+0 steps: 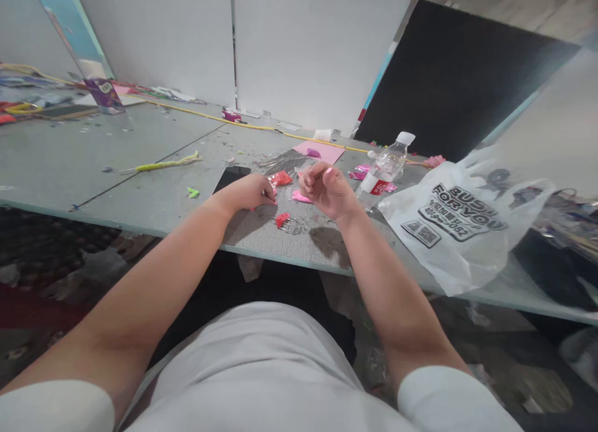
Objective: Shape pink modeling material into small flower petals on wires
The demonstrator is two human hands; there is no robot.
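Note:
My left hand [252, 192] is low over the grey table, its fingers pinched together and pointing down. Small pink-red bits show by the fingertips; what the pinch holds is too small to make out. My right hand [329, 192] is raised with loosely curled fingers, the thumb apart from them. A small pink spot shows at the thumb tip; I cannot tell whether it is nail or material. Between the hands lie a red clay-like packet [281, 179] and a pink one [301, 197]. Nearer me is a wire loop [291, 226] with a red lump [282, 220] on it.
A dark phone-like slab [228, 176] lies behind my left hand. Right of my right hand stand a clear bottle [385, 170] and a white plastic bag [458, 226]. Pink paper [322, 152] and a yellow cord [252, 126] lie farther back. A yellow-green fuzzy stick [166, 163] is leftward.

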